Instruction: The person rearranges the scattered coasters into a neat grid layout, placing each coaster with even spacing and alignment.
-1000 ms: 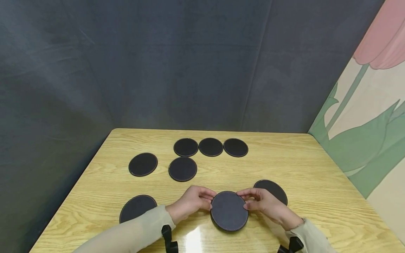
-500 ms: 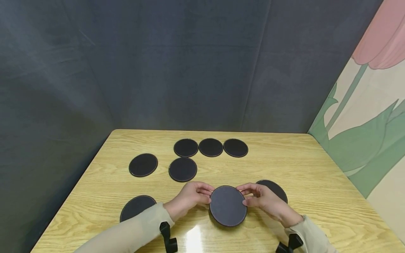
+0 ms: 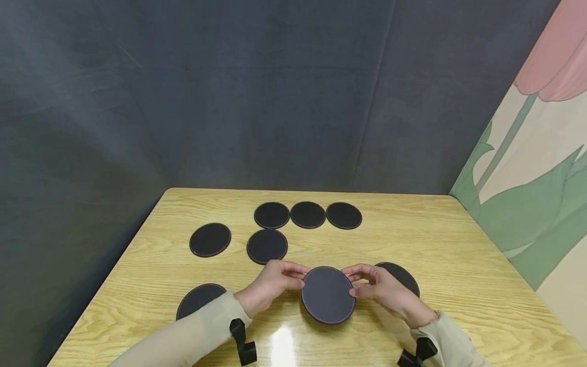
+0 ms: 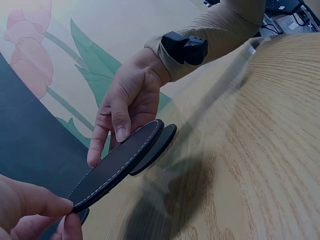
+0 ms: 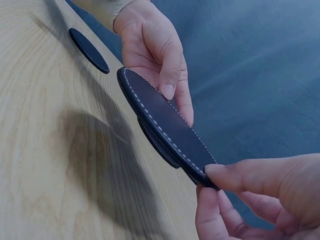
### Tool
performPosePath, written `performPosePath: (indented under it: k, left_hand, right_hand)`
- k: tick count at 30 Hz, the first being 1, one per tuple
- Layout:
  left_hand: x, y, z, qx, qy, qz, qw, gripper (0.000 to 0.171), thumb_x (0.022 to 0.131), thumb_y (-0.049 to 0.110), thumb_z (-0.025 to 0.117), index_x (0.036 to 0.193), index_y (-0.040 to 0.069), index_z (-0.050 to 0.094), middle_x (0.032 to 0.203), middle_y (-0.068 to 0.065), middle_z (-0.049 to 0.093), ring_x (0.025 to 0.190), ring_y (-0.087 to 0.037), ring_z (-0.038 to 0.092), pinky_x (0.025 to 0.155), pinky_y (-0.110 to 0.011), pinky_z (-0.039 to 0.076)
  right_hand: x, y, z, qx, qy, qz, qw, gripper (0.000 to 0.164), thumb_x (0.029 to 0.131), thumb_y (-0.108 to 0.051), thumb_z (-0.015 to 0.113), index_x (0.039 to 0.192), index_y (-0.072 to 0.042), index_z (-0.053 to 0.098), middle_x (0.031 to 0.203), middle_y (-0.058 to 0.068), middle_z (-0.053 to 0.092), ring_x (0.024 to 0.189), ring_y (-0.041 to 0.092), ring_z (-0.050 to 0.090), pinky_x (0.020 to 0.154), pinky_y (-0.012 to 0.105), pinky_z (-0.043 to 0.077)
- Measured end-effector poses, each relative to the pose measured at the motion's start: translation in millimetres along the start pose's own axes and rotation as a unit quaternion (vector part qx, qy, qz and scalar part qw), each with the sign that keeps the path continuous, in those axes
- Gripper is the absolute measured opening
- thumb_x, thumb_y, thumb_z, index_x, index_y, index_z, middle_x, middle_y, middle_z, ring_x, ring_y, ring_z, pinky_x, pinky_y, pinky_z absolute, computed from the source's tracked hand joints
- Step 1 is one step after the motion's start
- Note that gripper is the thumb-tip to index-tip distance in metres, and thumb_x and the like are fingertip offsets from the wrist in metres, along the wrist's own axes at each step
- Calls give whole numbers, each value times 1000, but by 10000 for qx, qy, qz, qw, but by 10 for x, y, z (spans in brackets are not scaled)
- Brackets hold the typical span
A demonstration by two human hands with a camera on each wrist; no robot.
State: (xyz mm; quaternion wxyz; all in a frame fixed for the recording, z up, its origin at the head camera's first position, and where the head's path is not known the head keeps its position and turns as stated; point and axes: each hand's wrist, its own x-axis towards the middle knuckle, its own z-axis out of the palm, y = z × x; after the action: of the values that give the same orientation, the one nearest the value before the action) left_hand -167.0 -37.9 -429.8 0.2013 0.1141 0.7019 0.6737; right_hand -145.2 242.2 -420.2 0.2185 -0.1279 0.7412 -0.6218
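A round dark leather coaster point(image 3: 328, 295) with pale stitching round its rim is held above the table between both hands. My left hand point(image 3: 268, 286) pinches its left edge; in the left wrist view the thumb lies on top and fingers are below. On the opposite edge my right hand point(image 3: 384, 294) pinches it, thumb over the face. The coaster point(image 5: 165, 122) tilts in the right wrist view, its edge looking thick; whether a second one lies under it I cannot tell. Another coaster point(image 3: 399, 278) rests on the table behind the right hand, partly hidden.
On the wooden table point(image 3: 449, 255), three coasters touch in a back row, the middle one point(image 3: 308, 214) among them. A coaster point(image 3: 267, 246) lies just in front. Further left are a coaster point(image 3: 210, 239) and one point(image 3: 199, 299) partly covered by the left sleeve.
Both hands have moved the held coaster slightly away from the body and a little left, keeping their grip on it. The coasters on the table have stayed where they were.
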Motion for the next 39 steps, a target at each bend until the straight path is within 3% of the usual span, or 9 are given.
performPosePath:
  k: [9,17,23,29,34,39]
  left_hand:
    - [11,33,-18,-4,80,-32,10000,32,82,-6,67,114,-7,67,100,-10,69,86,-9,62,71,-20,52]
    - [15,69,-52,-72,201,-61,9998,32,82,-7,66,115,-7,67,104,-12,68,87,-10,62,77,-22,54]
    - [40,77,-74,-81,312,-4,9995,32,82,-7,66,114,-7,67,107,-13,69,94,-12,63,76,-22,54]
    - [60,48,-102,-119,349,19,9993,31,82,-8,65,113,-8,67,110,-15,69,97,-14,64,76,-21,53]
    - [64,37,-127,-138,378,42,9992,31,82,-7,64,113,-8,67,115,-17,67,99,-14,64,77,-21,53]
    - [70,42,-152,-208,410,11,9989,32,82,-5,63,114,-9,66,113,-17,67,89,-11,64,78,-24,54]
  right_hand:
    - [12,-15,-5,-73,98,72,9999,51,87,-6,69,131,10,48,111,14,54,99,21,54,79,27,55]
    - [45,-50,-9,-313,428,167,9985,52,87,-11,70,133,6,53,111,11,57,90,10,57,70,21,51]
    - [79,-75,-1,144,272,104,9995,54,88,-6,68,136,10,48,114,12,54,88,7,62,80,24,55]
    - [109,-110,12,792,185,368,9960,55,87,-2,68,137,8,48,113,10,51,88,9,66,79,28,58]
    - [135,-125,23,743,233,507,9957,55,87,-4,69,137,4,50,113,8,50,87,10,66,75,27,59]
    - [158,-123,36,644,353,468,9962,51,87,-6,70,134,6,52,115,9,52,84,8,66,77,27,59]
